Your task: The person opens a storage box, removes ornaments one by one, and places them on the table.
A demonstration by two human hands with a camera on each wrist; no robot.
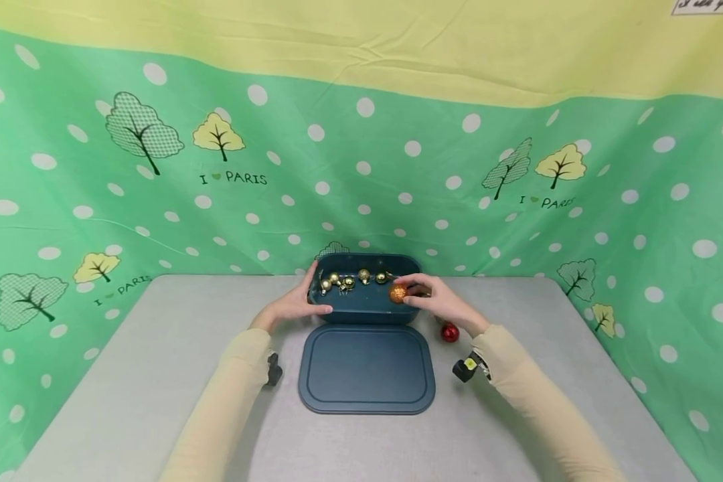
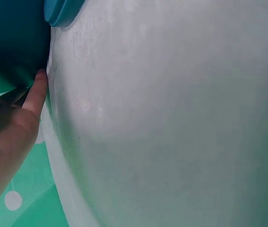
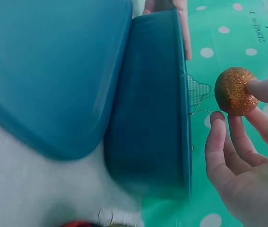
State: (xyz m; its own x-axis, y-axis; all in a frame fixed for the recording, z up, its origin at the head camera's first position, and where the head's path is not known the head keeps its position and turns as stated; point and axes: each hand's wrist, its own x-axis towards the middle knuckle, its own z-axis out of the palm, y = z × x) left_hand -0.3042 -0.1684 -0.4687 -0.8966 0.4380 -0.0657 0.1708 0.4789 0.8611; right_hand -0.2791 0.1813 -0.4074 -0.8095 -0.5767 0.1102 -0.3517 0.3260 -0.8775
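Left side: left hand [image 1: 292, 301] at the left end of the dark blue box [image 1: 367, 316], thumb against the front corner, fingers along the left rim. That grip is spread wide, digits mostly straight, bracing the box rather than curled round it.

Box sits at the back of the desk [image 1: 187, 375], long axis running left-right, open top. Gold balls [image 1: 349, 283] inside, bunched toward the left and along the back. Lid [image 1: 366, 368] lies flat just in front of the box, long axis parallel to it.

Orange glitter ball [image 1: 398, 293]: over the right part of the box opening, pinched between thumb and fingertips of the right hand [image 1: 444, 302]. Right grip is closed to ball width. Right wrist view puts the ball above the rim, apart from it.

Key relation: box interior is directly below the right grip and extends left of it. Right hand is nearer the ball; left is at the opposite end.

Far right: red ball [image 1: 450, 333] on the desk, just off the box's front right corner.

Count: 1 box, 1 lid, 1 orange, 1 red, 5 gold clearly visible; can't rule out more behind the right hand.
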